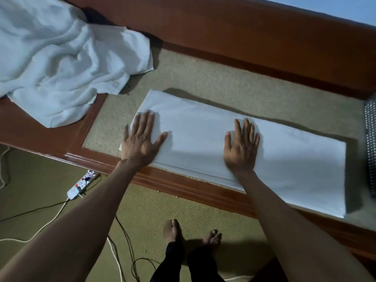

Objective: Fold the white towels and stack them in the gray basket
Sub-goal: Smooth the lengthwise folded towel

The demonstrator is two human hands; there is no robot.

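- Carpeted floor (152, 200) lies nearest.
- On the surface (223, 82), the left hand (140, 143) lies flat on the left end of the folded towel (284, 151), and the right hand (241, 147) lies flat near its middle, fingers straight.
- Crumpled towels (61, 58) lie far left; gray basket (370, 139) at right edge.

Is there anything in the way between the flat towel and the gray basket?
Nothing visible is. The left hand and right hand press flat on the folded towel, and only bare beige tabletop lies between its right end and the gray basket, mostly cut off at the picture's edge.
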